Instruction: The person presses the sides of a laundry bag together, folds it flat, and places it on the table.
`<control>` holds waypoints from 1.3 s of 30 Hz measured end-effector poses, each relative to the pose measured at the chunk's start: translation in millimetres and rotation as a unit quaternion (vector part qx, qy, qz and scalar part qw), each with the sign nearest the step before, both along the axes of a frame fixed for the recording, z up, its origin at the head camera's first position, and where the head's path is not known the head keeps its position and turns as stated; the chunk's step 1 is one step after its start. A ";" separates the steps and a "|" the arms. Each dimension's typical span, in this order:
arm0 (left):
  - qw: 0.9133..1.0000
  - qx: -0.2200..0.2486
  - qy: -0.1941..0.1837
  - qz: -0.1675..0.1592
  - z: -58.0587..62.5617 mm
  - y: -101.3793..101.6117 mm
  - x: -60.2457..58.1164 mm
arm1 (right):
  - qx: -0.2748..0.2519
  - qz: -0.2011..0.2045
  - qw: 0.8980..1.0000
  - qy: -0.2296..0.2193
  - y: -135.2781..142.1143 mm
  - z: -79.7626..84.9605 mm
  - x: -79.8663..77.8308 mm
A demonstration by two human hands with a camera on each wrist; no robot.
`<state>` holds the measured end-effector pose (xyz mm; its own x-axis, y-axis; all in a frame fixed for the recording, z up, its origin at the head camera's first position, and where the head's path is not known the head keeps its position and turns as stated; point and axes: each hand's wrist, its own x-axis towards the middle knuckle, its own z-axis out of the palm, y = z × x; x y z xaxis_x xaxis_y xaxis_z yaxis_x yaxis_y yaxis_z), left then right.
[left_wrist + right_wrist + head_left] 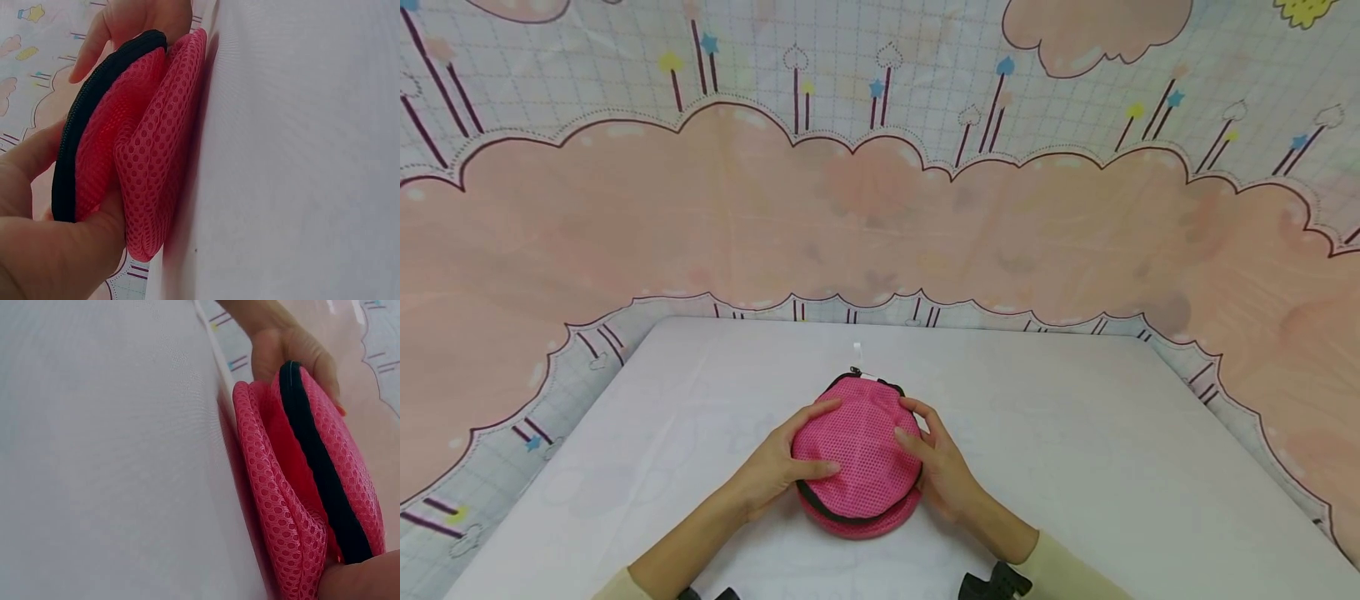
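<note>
A round pink mesh pouch point(857, 450) with a black zipper point(81, 119) around its edge lies on the white table, nearest the person. Its two layers bow apart at the side in both wrist views. The left hand point(778, 462) grips its left edge, with thumb and a finger spread over the top in the head view. On the opposite edge, the right hand point(946, 467) holds it the same way. In the right wrist view, only part of the right hand point(365, 576) shows at the bottom. The zipper pull point(855, 370) sits at the far edge.
The white table point(1060, 433) extends on both sides of the pouch. Behind and around it hangs a patterned cloth point(850, 225) with pink clouds. Dark straps point(996, 582) show near the wrists at the bottom.
</note>
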<state>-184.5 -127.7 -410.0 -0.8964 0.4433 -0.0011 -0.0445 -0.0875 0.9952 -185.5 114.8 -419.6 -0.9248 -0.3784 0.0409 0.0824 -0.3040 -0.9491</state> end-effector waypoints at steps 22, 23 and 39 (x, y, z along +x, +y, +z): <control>0.920 -0.247 0.275 0.133 11.5 1.7 8.0 | 0.346 -0.129 0.863 0.346 9.9 10.0 -7.1; 0.910 -0.261 0.298 0.122 9.1 3.8 8.8 | 0.348 -0.118 0.858 0.358 9.9 9.8 -6.9; 0.851 -0.379 0.364 -0.001 -9.6 14.4 17.1 | 0.356 -0.035 0.881 0.310 0.8 0.6 2.3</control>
<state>-167.4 -113.3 -419.7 -0.7809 0.5637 0.2691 0.6089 0.5908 0.5293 -183.2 115.6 -419.0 -0.8310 -0.4541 0.3213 -0.5132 0.4034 -0.7576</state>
